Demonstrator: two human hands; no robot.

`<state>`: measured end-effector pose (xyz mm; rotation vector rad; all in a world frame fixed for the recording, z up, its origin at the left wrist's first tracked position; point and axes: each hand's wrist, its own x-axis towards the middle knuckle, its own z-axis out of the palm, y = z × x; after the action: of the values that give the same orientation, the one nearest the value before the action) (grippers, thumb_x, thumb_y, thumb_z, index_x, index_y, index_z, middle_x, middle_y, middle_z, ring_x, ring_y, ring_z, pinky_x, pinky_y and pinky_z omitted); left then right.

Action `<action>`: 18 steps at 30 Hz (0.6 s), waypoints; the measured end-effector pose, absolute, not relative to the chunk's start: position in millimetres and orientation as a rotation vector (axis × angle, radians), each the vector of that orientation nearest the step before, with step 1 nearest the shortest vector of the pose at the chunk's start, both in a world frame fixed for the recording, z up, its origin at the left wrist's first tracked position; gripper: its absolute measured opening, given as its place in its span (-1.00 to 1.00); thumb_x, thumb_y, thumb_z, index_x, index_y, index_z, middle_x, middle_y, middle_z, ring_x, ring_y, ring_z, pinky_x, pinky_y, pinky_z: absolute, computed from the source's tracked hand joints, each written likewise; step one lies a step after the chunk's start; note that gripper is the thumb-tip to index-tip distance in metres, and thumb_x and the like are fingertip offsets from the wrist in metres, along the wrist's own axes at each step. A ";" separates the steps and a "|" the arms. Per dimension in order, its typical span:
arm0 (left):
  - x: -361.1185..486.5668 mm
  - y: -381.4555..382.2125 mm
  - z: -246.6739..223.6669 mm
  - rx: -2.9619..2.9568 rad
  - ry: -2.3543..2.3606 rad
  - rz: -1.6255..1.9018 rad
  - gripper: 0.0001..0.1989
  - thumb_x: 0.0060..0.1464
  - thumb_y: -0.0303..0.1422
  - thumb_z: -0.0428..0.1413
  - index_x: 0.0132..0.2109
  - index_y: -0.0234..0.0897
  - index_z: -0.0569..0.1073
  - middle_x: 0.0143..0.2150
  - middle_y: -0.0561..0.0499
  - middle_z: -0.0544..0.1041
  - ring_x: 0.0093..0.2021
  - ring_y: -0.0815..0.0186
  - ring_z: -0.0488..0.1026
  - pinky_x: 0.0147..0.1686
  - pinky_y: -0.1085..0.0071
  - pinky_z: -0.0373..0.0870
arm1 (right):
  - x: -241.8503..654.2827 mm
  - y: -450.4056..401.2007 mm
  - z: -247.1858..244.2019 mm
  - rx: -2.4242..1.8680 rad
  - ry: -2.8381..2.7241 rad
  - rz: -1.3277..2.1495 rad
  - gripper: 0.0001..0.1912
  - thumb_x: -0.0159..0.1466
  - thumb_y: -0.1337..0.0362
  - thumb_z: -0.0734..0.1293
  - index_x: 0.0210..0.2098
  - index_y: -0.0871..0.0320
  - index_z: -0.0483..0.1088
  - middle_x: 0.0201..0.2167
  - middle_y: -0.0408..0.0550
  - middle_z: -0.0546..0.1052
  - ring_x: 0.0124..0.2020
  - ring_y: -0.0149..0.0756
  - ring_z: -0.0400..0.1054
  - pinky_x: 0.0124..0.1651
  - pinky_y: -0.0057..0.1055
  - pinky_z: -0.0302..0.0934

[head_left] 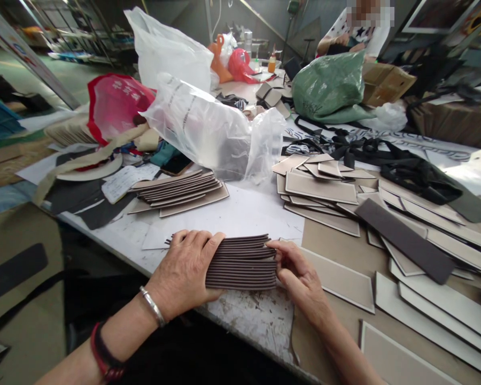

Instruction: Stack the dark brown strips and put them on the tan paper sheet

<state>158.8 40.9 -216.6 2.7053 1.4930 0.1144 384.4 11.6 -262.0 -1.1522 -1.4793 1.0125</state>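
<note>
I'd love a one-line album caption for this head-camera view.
Two bare hands grip a stack of dark strips above a cluttered worktable.

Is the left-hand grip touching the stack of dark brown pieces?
Touching. The head view shows the left-hand grip clasped around one end of the stack of dark brown pieces.

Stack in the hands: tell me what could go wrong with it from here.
The stack gapes near the right hand, so its upper pieces might slide if the left hand loosens. It is also held close to the near edge of the table; a slipped piece could drop off.
</note>
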 end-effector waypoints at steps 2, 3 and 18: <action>159.4 41.0 -216.2 2.697 1.498 0.115 -0.28 -0.20 -0.08 0.17 0.09 -0.33 0.22 -0.11 -0.12 0.35 -0.09 0.10 0.26 -0.01 0.10 0.10 | 384.8 11.8 -262.0 -1.156 -1.485 1.011 -0.55 0.06 0.45 0.12 -0.09 0.08 0.35 -0.41 -0.15 0.24 -0.39 -0.36 0.16 -0.33 -0.44 0.09; 159.6 41.0 -216.0 2.694 1.499 0.117 -0.28 -0.20 -0.09 0.17 0.09 -0.32 0.22 -0.11 -0.12 0.35 -0.09 0.09 0.27 -0.01 0.10 0.10 | 385.0 12.0 -262.1 -1.159 -1.489 1.009 -0.55 0.06 0.45 0.12 -0.09 0.08 0.36 -0.41 -0.15 0.24 -0.38 -0.35 0.17 -0.33 -0.44 0.09; 159.6 40.2 -215.3 2.695 1.491 0.132 -0.30 -0.20 -0.11 0.17 0.09 -0.30 0.20 -0.10 -0.12 0.36 -0.09 0.09 0.26 0.00 0.10 0.09 | 385.4 13.4 -264.2 -1.125 -1.500 1.014 -0.58 0.04 0.47 0.13 -0.13 0.09 0.36 -0.42 -0.15 0.22 -0.39 -0.36 0.15 -0.32 -0.44 0.08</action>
<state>159.6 40.2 -215.3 2.6947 1.4914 0.1323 385.4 13.4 -264.2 -1.1254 -1.4997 1.0145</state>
